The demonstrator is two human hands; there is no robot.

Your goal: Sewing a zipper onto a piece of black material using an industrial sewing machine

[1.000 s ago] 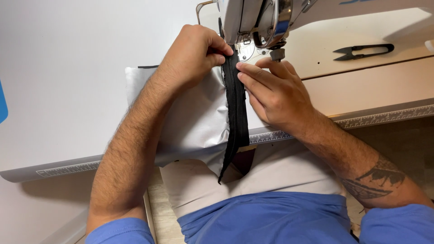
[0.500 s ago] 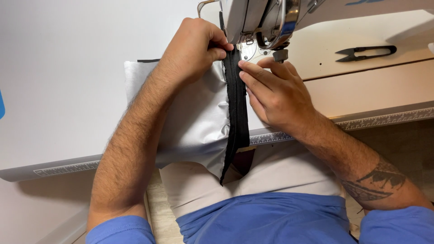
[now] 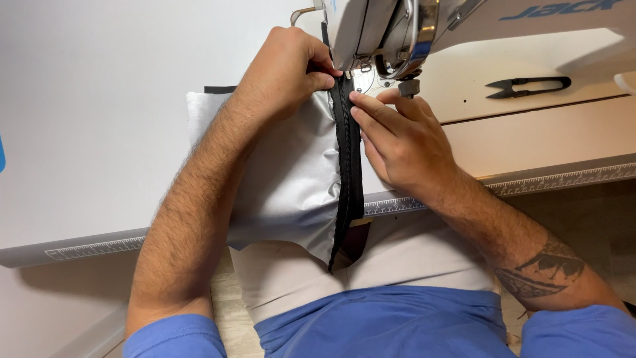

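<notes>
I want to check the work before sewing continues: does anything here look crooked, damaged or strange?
Nothing stands out. The black zipper tape lies straight on the grey fabric, with the left hand and right hand on either side. The fabric puckers slightly beside the tape.

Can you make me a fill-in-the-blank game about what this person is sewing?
1. Both hands guide a long ____ zipper strip under the sewing machine.
2. The strip lies on a shiny ____ fabric piece.
3. The small black snips rest by the person's ____ hand.
4. The left hand pinches the strip's ____ end.

Missing words: black; grey; right; far
</notes>
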